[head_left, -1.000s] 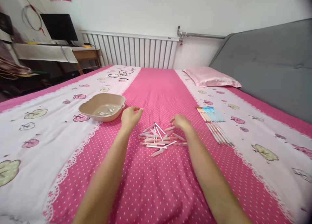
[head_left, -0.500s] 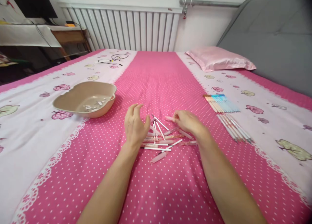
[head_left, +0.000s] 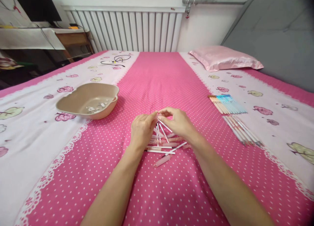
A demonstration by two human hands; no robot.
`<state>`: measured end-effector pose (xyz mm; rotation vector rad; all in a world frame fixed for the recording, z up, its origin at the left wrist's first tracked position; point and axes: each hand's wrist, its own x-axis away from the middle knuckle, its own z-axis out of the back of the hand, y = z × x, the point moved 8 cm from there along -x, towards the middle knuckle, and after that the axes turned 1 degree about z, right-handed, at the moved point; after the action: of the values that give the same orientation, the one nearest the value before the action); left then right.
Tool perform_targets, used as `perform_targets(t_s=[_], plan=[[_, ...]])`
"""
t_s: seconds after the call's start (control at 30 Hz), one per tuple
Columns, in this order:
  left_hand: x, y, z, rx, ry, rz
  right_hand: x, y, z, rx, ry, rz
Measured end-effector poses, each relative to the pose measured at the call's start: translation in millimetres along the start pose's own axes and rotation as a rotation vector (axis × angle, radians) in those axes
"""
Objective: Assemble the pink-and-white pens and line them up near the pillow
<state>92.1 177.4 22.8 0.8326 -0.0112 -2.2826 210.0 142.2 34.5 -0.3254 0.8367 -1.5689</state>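
Note:
A loose pile of pink and white pens (head_left: 163, 145) lies on the pink dotted bedspread (head_left: 159, 78) in front of me. My left hand (head_left: 141, 129) and my right hand (head_left: 177, 122) hover just above the pile with their fingertips meeting. Both hands pinch a pale pink pen (head_left: 157, 114) between thumb and fingers, one at each end. A beige bowl (head_left: 87, 100) with small white bits inside stands to the left of my left hand.
Two neat rows of pens lie to the right: blue-capped ones (head_left: 227, 104) and white ones (head_left: 241, 130). A pink pillow (head_left: 224, 57) and grey headboard (head_left: 274, 32) are at the back right. A black cable (head_left: 117, 60) lies far left, a radiator (head_left: 127, 29) behind.
My hands have come together over the pile; the right hand lifted a pen and the left hand closed on its other end. The camera tilted down earlier.

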Motion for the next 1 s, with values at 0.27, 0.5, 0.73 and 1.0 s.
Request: perform_targets(t_s=[0.27, 0.5, 0.73, 1.0], plan=[[1, -19, 6.9, 0.040, 0.078, 0.153, 10, 39, -16, 0.499, -0.304, -0.256], [1, -19, 4.2, 0.036, 0.053, 0.143, 9, 34, -28, 0.609, -0.332, -0.201], [0, -21, 8.9, 0.023, 0.079, 0.171, 1, 20, 24, 0.431, 0.020, -0.167], [0, -18, 8.3, 0.038, 0.103, 0.117, 9, -4, 77, 0.199, 0.311, -0.039]])
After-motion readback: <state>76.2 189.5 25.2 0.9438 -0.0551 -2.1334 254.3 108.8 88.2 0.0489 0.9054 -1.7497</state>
